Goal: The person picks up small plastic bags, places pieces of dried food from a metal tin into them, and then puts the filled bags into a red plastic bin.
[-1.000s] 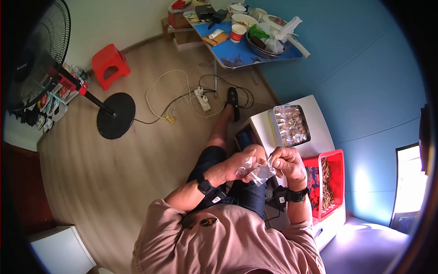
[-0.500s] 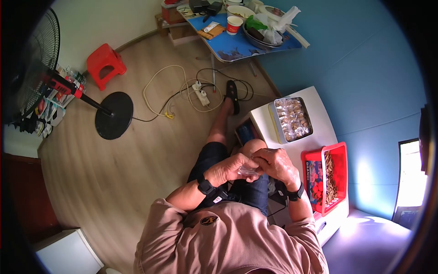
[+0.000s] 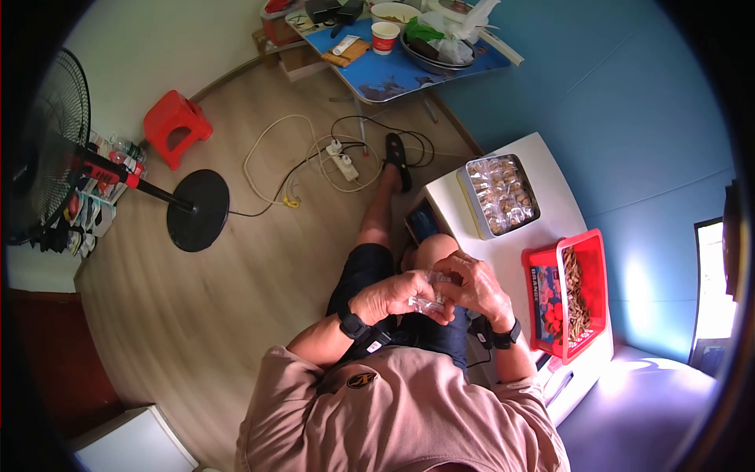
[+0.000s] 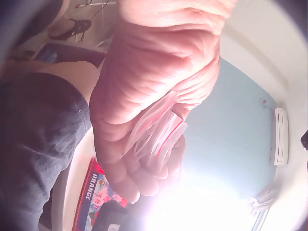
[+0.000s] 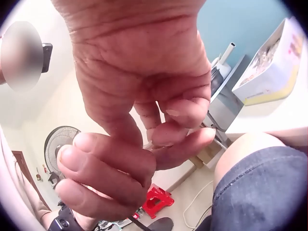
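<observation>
Clear plastic bags are gripped by my left hand; in the left wrist view the bags, with red seal lines, lie under the curled fingers of that hand. My right hand meets it above the lap, its bent fingers pinching at clear plastic beside the left fingertips. The right wrist view shows the right hand reaching down, thumb and fingers curled against the left fingers, which hide the pinch point. A tin of small wrapped packets stands on the white cabinet.
A red basket holding brown pieces and an ORANGE-printed packet sits on the cabinet. Beyond are a blue table with bowls and a cup, a red stool, a fan and a power strip with cables.
The right hand has moved left and closer over the left hand, and the bag spread between them is now bunched at the fingers. The head view has shifted slightly.
</observation>
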A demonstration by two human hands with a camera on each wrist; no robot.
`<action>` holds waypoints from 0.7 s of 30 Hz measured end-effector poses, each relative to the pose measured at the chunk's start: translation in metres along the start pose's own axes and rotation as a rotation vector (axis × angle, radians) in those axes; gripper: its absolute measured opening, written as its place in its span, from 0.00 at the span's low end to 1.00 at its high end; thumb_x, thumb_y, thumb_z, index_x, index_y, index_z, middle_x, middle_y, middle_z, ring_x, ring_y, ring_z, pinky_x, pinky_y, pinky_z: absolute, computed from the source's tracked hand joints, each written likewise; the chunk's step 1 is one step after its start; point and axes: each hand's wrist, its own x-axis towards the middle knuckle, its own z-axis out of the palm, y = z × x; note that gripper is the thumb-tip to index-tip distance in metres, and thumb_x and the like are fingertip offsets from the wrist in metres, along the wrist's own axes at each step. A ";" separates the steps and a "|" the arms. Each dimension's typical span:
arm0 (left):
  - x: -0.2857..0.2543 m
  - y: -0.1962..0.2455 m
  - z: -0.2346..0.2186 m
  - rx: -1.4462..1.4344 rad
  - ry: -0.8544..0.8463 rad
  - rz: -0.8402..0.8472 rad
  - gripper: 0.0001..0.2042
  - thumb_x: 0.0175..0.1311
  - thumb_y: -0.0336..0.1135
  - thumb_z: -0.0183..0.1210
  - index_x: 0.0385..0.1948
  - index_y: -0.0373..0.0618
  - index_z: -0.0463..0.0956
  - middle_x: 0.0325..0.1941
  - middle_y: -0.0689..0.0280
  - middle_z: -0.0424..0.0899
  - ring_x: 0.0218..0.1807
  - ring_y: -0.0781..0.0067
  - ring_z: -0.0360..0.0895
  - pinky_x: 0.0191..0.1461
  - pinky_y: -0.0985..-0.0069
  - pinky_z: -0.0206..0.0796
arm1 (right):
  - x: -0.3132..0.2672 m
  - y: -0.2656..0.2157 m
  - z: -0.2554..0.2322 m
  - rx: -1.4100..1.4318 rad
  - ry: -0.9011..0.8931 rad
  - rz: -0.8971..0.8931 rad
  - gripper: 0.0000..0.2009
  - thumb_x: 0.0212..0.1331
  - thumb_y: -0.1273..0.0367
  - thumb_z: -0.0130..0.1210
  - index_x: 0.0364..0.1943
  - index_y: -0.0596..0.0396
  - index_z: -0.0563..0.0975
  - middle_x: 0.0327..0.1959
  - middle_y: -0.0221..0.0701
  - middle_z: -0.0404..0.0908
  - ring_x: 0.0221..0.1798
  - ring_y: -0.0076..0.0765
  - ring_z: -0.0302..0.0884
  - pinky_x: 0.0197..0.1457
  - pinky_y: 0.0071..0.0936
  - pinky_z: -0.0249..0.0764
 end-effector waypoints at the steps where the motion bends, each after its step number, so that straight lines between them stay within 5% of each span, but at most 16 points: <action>1: 0.000 -0.002 0.000 -0.011 0.007 0.006 0.21 0.51 0.23 0.49 0.51 0.34 0.72 0.40 0.53 0.82 0.42 0.57 0.83 0.53 0.59 0.76 | -0.002 0.004 0.001 0.003 0.005 0.005 0.13 0.46 0.70 0.62 0.39 0.56 0.81 0.33 0.39 0.81 0.34 0.47 0.82 0.37 0.36 0.77; 7: 0.007 -0.018 -0.018 -0.078 -0.009 -0.023 0.20 0.52 0.22 0.52 0.51 0.38 0.71 0.38 0.57 0.82 0.42 0.56 0.83 0.55 0.57 0.74 | -0.010 0.018 0.006 0.167 -0.006 0.055 0.07 0.49 0.73 0.60 0.34 0.58 0.80 0.30 0.36 0.81 0.31 0.42 0.82 0.35 0.31 0.76; 13: 0.008 -0.015 -0.015 -0.112 0.036 -0.023 0.20 0.52 0.24 0.55 0.50 0.38 0.71 0.38 0.55 0.82 0.42 0.56 0.83 0.55 0.58 0.74 | -0.014 0.024 0.006 0.302 -0.096 0.323 0.06 0.54 0.72 0.59 0.35 0.58 0.81 0.29 0.39 0.82 0.32 0.40 0.83 0.36 0.30 0.76; 19: 0.013 -0.019 -0.025 -0.097 -0.057 0.028 0.29 0.45 0.26 0.56 0.56 0.38 0.66 0.38 0.54 0.82 0.40 0.55 0.83 0.51 0.60 0.77 | -0.017 0.034 0.016 0.255 -0.127 0.203 0.10 0.58 0.71 0.56 0.42 0.58 0.81 0.32 0.41 0.83 0.35 0.45 0.83 0.39 0.34 0.77; 21: 0.012 -0.019 -0.025 -0.085 -0.031 0.035 0.32 0.43 0.26 0.55 0.58 0.39 0.66 0.39 0.53 0.82 0.39 0.55 0.83 0.49 0.60 0.77 | -0.017 0.034 0.020 0.105 -0.026 -0.025 0.11 0.58 0.71 0.55 0.44 0.58 0.80 0.34 0.43 0.82 0.36 0.47 0.82 0.39 0.36 0.77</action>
